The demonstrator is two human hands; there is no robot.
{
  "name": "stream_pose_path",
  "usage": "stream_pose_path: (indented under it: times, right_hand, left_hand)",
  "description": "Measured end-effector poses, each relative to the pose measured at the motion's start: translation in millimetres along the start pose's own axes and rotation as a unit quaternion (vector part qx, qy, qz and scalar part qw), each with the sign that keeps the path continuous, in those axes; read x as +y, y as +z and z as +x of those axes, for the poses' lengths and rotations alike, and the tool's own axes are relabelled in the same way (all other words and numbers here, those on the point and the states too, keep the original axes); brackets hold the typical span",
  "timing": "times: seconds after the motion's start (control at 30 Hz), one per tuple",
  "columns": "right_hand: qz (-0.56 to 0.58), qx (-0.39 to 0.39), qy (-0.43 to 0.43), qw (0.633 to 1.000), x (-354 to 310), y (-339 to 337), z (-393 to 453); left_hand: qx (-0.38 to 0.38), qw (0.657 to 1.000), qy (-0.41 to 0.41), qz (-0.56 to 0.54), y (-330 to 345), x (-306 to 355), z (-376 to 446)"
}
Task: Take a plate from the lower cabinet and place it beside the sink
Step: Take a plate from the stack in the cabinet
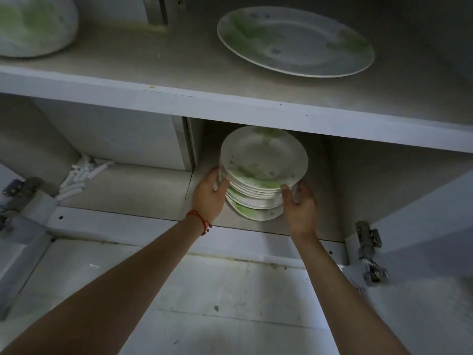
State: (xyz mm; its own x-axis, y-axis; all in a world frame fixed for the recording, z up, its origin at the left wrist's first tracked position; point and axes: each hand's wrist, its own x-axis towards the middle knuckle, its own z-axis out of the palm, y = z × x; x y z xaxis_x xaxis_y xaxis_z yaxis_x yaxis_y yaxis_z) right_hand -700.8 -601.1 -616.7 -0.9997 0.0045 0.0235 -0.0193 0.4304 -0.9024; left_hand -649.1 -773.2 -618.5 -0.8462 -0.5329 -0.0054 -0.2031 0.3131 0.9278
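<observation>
From the head view, the stack of white round ceramic plates with green leaf print [261, 175] sits on the bottom shelf of the open white cabinet [230, 108]. The left hand [210, 194] and right hand [298, 204] cup its opposite rims, fingers curled loosely against the upper plates. No plate looks separated yet, so lifting one and carrying it to the sink, which is out of sight, both remain.

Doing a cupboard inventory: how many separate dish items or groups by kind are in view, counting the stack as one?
Plate stack: 1
Oval platter: 1
Lidded pot: 1
Pile of white pieces: 1
Total: 4
</observation>
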Motion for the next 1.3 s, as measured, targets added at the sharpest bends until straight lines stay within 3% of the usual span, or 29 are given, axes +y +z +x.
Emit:
stream_pose_path:
  times: [0.2, 0.8, 1.1, 1.3]
  right_hand:
    - [0.058, 0.024, 0.038, 0.997, -4, 9, 25]
    - [0.059, 0.025, 0.030, 0.997, -6, 3, 19]
    - [0.112, 0.019, 0.043, 0.993, -11, -9, 4]
    - [0.132, 0.032, 0.041, 0.990, -10, -14, -3]
  left_hand:
    - [0.010, 0.997, -0.028, -0.073, 14, 2, 16]
    - [0.030, 0.997, -0.012, -0.075, 18, 4, 11]
    - [0.054, 0.983, -0.010, -0.173, 15, 6, -7]
    - [0.054, 0.954, -0.044, -0.290, 14, 14, -18]
